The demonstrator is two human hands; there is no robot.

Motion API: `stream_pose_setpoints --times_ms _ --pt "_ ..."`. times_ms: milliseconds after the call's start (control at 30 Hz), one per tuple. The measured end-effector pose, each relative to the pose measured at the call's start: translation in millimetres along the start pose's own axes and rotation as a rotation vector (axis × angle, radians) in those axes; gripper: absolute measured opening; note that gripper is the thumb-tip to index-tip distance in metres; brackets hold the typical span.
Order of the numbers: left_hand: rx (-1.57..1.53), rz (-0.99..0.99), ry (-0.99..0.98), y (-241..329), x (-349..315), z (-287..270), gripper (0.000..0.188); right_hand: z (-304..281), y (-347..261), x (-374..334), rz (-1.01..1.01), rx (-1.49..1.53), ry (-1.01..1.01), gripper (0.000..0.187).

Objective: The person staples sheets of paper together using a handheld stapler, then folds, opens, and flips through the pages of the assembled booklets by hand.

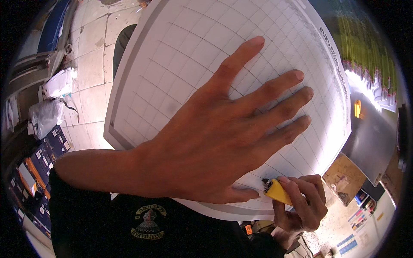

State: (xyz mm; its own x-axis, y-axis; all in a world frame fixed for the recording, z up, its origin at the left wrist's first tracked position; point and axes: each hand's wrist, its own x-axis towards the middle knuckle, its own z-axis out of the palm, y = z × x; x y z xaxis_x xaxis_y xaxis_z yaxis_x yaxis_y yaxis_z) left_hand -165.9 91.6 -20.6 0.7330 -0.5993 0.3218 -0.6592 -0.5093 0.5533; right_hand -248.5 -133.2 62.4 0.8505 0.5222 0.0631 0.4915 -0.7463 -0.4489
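Note:
My left hand (223, 133) lies flat with fingers spread on a large white sheet (172, 51) ruled with a grid of thin lines and edged by a grey border. My right hand (303, 204) is closed around a yellow lighter (277, 191), whose dark metal top sits against the sheet's lower edge, right by my left thumb. No flame is visible. The sheet fills most of the view and hides what lies under it.
Tiled floor (90, 51) lies to the left, with white plastic bags (45, 116) and dark blue printed boxes (41, 172). A grey surface (374, 137) and rows of green-white items (370, 64) are at right. My dark shirt (142, 223) fills the bottom.

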Motion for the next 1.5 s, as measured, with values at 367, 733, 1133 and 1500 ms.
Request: stream_pose_setpoints --times_ms 367,733,1133,1500 --pt "0.006 0.003 0.016 -0.9 2.2 1.0 0.098 4.7 -5.7 -1.6 0.000 -0.064 0.018 0.041" --pt "0.044 0.021 -0.004 -0.2 -0.6 1.1 0.097 15.0 -17.3 -7.0 0.108 -0.138 0.072 0.036" --pt "0.191 0.068 -0.046 -4.7 -22.0 1.5 0.096 19.1 -11.2 -15.6 0.101 -0.139 0.099 0.037" --pt "-0.013 0.014 -0.134 5.6 -14.5 -12.9 0.097 4.0 -25.3 2.4 0.287 0.034 -0.005 0.045"
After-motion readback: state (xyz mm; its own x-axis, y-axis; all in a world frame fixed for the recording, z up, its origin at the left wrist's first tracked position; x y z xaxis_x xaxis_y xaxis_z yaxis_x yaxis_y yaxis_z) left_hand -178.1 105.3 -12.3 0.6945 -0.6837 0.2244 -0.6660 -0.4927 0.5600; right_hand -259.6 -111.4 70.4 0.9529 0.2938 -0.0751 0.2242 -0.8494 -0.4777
